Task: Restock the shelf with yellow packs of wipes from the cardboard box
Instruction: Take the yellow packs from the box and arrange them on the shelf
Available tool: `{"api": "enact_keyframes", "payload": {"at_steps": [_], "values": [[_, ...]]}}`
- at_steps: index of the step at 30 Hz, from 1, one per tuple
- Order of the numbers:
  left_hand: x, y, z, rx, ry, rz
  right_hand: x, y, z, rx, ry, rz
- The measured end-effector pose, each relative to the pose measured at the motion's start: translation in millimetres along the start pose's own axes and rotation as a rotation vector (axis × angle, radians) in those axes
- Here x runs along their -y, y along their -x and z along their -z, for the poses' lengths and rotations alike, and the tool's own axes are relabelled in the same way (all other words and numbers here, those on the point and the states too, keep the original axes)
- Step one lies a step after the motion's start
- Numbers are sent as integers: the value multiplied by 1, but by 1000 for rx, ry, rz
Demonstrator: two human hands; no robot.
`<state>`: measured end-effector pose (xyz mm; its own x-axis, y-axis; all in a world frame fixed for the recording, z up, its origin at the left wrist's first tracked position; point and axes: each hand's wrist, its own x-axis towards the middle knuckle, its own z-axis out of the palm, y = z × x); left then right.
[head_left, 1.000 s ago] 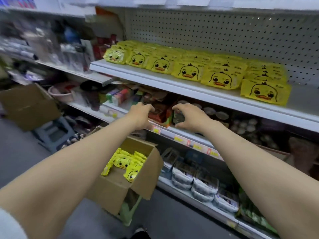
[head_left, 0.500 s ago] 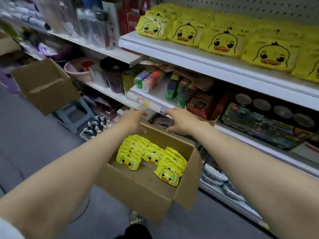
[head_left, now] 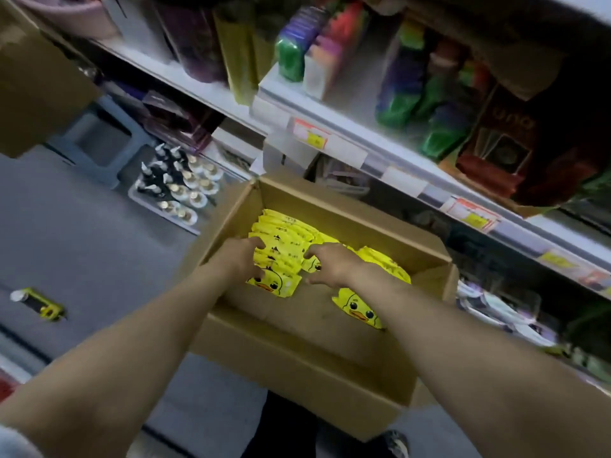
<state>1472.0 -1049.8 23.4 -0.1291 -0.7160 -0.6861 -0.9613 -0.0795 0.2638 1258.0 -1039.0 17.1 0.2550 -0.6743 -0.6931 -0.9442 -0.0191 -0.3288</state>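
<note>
An open cardboard box (head_left: 330,368) sits on the floor below the shelving and holds yellow packs of wipes with duck faces. One row of upright packs (head_left: 284,246) stands at the box's far left, and a second row (head_left: 386,264) runs under my right forearm, ending in a front pack (head_left: 360,309). My left hand (head_left: 239,261) straddles the left row, thumb on the front pack and fingers over the back ones. My right hand (head_left: 332,264) grips the same row's right end with curled fingers. The shelf with the stocked packs is out of view.
A white shelf edge with price tags (head_left: 314,135) juts out just above the box's far side, packed with coloured goods. On the grey floor to the left are a tray of small bottles (head_left: 178,190), a grey step stool (head_left: 99,140), another cardboard box (head_left: 36,87) and a yellow cutter (head_left: 43,305).
The view has tilted down from the shelves to the box. Both hands dropped from the shelf edge into the box and closed round the left row of packs.
</note>
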Motion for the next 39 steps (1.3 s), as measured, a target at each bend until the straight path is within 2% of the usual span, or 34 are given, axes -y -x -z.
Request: {"api": "enact_keyframes", "payload": {"at_steps": [6, 12, 20, 28, 30, 33, 39], "values": [[36, -41, -36, 37, 101, 48, 10, -73, -54, 73, -162, -70], [56, -55, -57, 45, 220, 37, 21, -114, -87, 39, -243, -93], [69, -62, -68, 50, 273, 50, 32, -132, -107, -35, -130, -101], [73, -67, -74, 45, 279, 59, 39, -134, -132, 103, 147, -94], [73, -70, -74, 53, 269, 45, 36, -129, -147, 84, 67, -101], [68, -78, -74, 26, 214, -21, 23, -118, -158, 53, -194, -127], [48, -112, -83, 16, 33, -133, -53, -91, -146, 5, -433, -280]]}}
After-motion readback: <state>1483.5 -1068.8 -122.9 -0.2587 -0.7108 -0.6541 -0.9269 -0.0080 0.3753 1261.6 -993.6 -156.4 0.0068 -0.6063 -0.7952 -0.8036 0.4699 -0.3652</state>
